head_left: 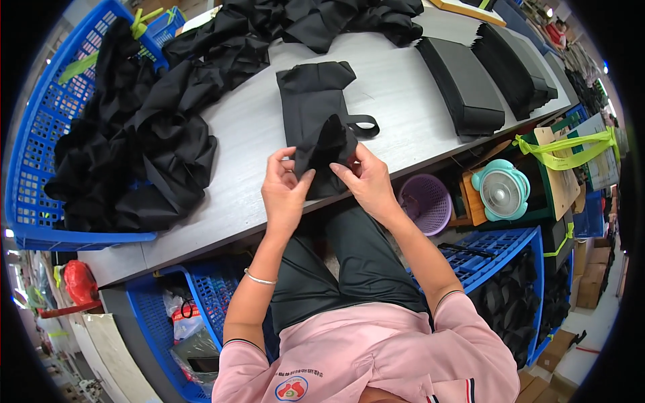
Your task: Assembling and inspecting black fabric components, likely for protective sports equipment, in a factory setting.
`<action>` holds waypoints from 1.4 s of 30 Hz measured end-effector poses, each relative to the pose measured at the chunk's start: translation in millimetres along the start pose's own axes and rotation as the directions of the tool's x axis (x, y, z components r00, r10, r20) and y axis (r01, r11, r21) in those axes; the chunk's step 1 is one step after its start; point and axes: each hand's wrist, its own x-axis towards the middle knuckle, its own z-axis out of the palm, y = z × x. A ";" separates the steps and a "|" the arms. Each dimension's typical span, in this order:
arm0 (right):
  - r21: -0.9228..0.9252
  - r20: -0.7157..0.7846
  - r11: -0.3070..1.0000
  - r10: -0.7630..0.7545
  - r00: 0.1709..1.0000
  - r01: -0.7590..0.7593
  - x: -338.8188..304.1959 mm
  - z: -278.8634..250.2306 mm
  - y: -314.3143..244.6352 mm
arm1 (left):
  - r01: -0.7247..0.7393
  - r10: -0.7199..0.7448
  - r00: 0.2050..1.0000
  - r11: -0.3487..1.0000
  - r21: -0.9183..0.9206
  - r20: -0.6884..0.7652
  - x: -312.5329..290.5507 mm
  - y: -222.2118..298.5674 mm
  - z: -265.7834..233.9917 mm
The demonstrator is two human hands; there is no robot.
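A black fabric bag (312,101) with a loop handle (365,125) on its right side lies on the grey table, its near end at the table's front edge. My left hand (283,191) pinches the left side of that near end between thumb and fingers. On the other side, my right hand (366,180) grips the fabric, thumb on top. Between the two hands the cloth is gathered and raised, with a dark fold standing up in the middle. Some of my fingertips are hidden under the fabric.
A blue crate (30,181) spilling black cloth (161,161) stands at the left. Further cloth (316,23) is heaped at the back. Two stacks of flat black pieces (463,84) lie at the right. Below the table edge are a purple basket (425,203) and a teal fan (502,190).
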 end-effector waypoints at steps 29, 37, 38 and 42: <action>-0.939 -0.293 0.299 -0.433 0.852 -0.171 125.8 -246.2 34.7 | -0.445 0.488 0.871 0.733 0.514 0.058 58.5 -20.6 37.2; -0.920 -0.278 0.381 -0.460 0.844 -0.095 118.4 -251.8 36.6 | -0.377 0.358 0.924 0.780 0.500 0.138 60.6 -22.4 25.9; -0.924 -0.292 0.366 -0.476 0.829 -0.115 119.3 -254.2 39.6 | -0.377 0.361 0.923 0.782 0.497 0.134 56.7 -21.9 30.8; -0.916 -0.294 0.384 -0.446 0.845 -0.116 118.5 -248.3 26.4 | -0.412 0.456 0.889 0.773 0.483 0.029 22.7 -0.6 44.3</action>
